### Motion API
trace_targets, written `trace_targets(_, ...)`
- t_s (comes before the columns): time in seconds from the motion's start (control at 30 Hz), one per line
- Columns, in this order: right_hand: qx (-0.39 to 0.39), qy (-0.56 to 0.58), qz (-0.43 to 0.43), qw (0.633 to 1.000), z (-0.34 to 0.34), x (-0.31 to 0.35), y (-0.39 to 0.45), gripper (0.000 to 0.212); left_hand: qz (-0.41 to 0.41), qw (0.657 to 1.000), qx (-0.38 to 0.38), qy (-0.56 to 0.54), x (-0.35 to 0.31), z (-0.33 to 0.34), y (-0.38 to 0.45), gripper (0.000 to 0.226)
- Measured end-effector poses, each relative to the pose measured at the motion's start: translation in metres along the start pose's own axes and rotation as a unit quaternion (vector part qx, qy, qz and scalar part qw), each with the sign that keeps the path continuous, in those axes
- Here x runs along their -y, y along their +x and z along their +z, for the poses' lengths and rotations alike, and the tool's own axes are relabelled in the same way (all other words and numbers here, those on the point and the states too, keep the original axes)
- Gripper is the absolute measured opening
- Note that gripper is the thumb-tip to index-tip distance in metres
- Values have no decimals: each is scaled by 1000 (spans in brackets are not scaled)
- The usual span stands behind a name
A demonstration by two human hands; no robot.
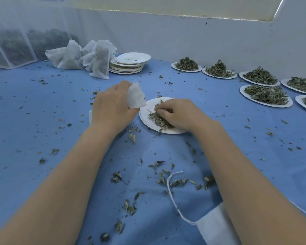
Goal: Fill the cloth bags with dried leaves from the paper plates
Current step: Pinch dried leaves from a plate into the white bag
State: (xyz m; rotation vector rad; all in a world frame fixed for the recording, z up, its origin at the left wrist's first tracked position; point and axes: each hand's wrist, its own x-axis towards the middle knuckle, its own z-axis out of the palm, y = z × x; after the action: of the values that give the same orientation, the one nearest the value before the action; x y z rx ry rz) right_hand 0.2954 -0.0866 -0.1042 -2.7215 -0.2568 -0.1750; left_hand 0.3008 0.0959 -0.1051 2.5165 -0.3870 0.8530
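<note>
No writing, label, brand, number or sign can be read anywhere in this view

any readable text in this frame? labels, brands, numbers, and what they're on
None. No print shows on the cloth bag in the left hand, the filled bags, the paper plates, the face mask or the blue table cover.
</note>
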Motion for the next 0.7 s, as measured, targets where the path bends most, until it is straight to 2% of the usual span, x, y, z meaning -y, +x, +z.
trace_targets(0.13, -50, 33, 48, 997, -6, -11, 2, 32, 2, 1000, 3, 3, -1, 0, 0, 42)
trace_targets(0.3, 38, -21, 75, 996, 0, -5, 6, 42, 6, 1000, 14, 18, -2, 2, -1, 42)
trace_targets(0.43, -1, -4, 60, 998, -1, 3, 5, 32, 17, 999, 22, 25, -2, 3, -1, 42)
trace_targets(0.57, -6, -69, 42, 997, -4, 8, 9, 23, 34, 998, 27, 44, -3, 4, -2, 43)
trace_targets(0.7, -37, -30, 40, 998, -6, 8, 9, 18, 46, 996, 39, 63, -4, 6, -4, 46)
